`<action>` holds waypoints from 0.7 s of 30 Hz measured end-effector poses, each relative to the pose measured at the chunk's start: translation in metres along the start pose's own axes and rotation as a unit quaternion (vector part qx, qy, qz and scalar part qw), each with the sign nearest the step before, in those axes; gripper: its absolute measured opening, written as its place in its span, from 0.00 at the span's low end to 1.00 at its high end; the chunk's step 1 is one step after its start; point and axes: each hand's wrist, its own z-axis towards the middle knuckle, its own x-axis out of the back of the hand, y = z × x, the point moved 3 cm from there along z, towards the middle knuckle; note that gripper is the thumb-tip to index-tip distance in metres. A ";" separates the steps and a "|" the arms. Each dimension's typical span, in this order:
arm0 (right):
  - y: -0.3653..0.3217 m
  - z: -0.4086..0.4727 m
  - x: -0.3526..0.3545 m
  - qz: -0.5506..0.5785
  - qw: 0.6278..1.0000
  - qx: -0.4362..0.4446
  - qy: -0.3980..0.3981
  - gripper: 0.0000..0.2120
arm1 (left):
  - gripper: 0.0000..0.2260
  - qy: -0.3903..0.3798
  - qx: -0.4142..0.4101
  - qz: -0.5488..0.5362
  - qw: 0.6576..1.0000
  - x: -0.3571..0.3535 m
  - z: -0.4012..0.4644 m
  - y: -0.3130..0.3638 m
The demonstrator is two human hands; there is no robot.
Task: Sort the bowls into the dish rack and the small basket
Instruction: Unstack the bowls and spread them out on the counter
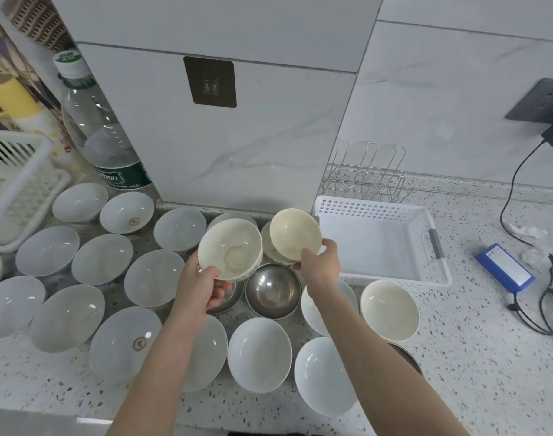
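Cream glazed bowl (pixel 295 234), round, smooth.

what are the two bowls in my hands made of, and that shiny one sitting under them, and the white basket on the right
Bowl in the left hand: probably glazed ceramic or melamine; glossy off-white, brownish ring inside.
Bowl in the right hand: similar, creamier, duller sheen; could be plastic.
Shiny bowl: metal, likely stainless steel; grey mirror-like reflections.
White basket: moulded plastic; perforated walls, grey handle.
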 end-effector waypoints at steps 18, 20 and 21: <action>0.033 -0.006 0.187 0.124 0.992 0.026 0.030 0.25 | 0.18 -0.039 0.019 -0.128 0.991 -0.090 -0.082 -0.048; 0.045 -0.003 0.212 0.126 0.991 0.020 0.030 0.25 | 0.19 -0.052 0.026 -0.138 0.989 -0.114 -0.092 -0.054; 0.051 0.000 0.224 0.131 0.991 0.012 0.033 0.25 | 0.19 -0.061 0.031 -0.142 0.987 -0.126 -0.098 -0.058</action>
